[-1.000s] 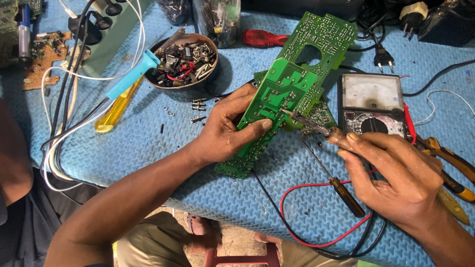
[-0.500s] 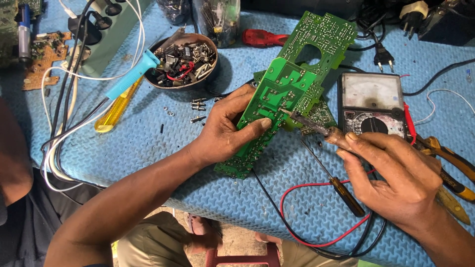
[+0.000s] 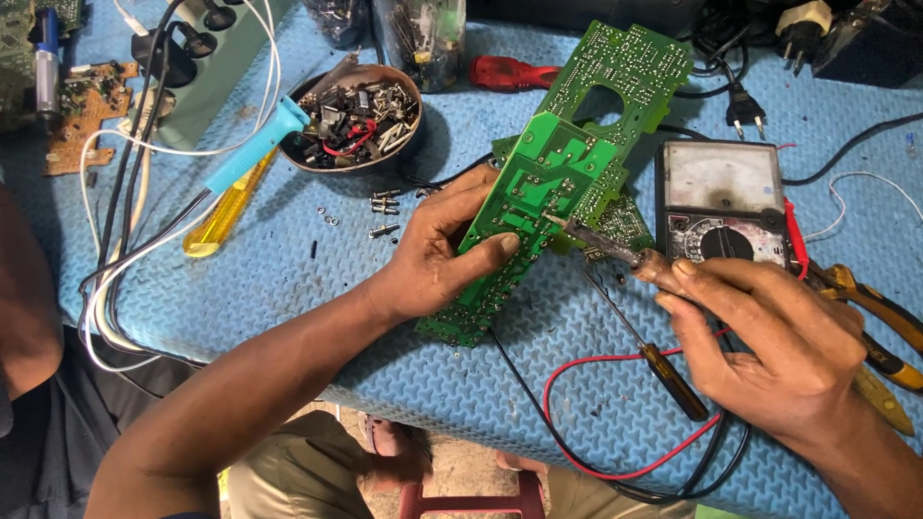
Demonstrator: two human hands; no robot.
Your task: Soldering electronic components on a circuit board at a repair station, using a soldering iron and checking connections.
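Note:
My left hand (image 3: 444,252) grips a long green circuit board (image 3: 558,163), solder side up and tilted on the blue mat, thumb lying across its lower half. My right hand (image 3: 769,346) holds a soldering iron (image 3: 615,247) by its handle. The iron's tip touches the board near its middle. A second green board lies partly hidden beneath the first one.
An analog multimeter (image 3: 721,202) lies right of the board, with red and black leads looping toward the table's front edge. A brown bowl (image 3: 358,117) of small parts, loose screws (image 3: 385,204), a yellow-and-blue screwdriver (image 3: 240,183), a red tool (image 3: 510,72) and yellow-handled pliers (image 3: 875,317) surround the work.

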